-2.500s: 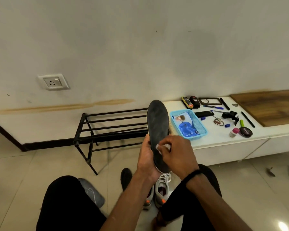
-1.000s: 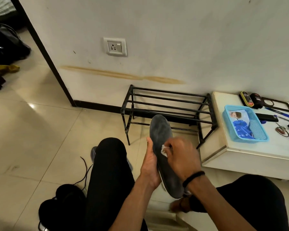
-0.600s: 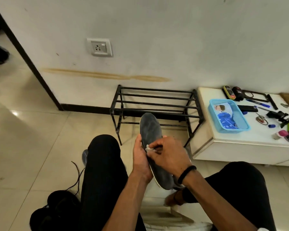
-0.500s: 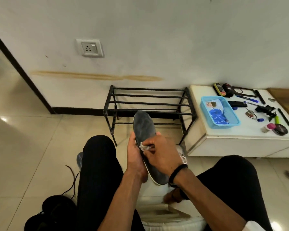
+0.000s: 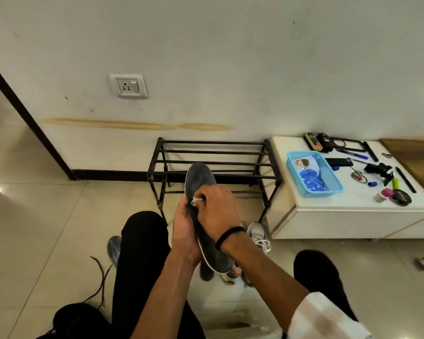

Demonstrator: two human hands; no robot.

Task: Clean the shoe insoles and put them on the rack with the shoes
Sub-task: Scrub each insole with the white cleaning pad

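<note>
Both hands are busy right in front of me, between my knees. My left hand [image 5: 185,231] grips the dark insole [image 5: 201,182] along its left edge, toe end tipped up and away, heel end low over the floor. My right hand [image 5: 218,209] has its fingers curled, pinching a small white wipe [image 5: 195,199] against the insole's surface about midway up.

So I'd say I'm in the middle of the cleaning step on this one. Next I reckon the wipe needs to cover whatever hasn't been scrubbed yet, toe or heel, then the insole goes to the rack.

Just past the hands, a grey and white shoe [image 5: 258,234] sits on the floor to the right, and another shoe [image 5: 113,245] peeks out by my left knee. Something dark lies on the floor under the insole's heel, could be the second insole, can't tell.

Farther out, the black rack [image 5: 213,152] stands against the wall with nothing on its bars. To its right is a low white counter [image 5: 353,206] with a blue basket [image 5: 315,173] and a scatter of small bits.
</note>
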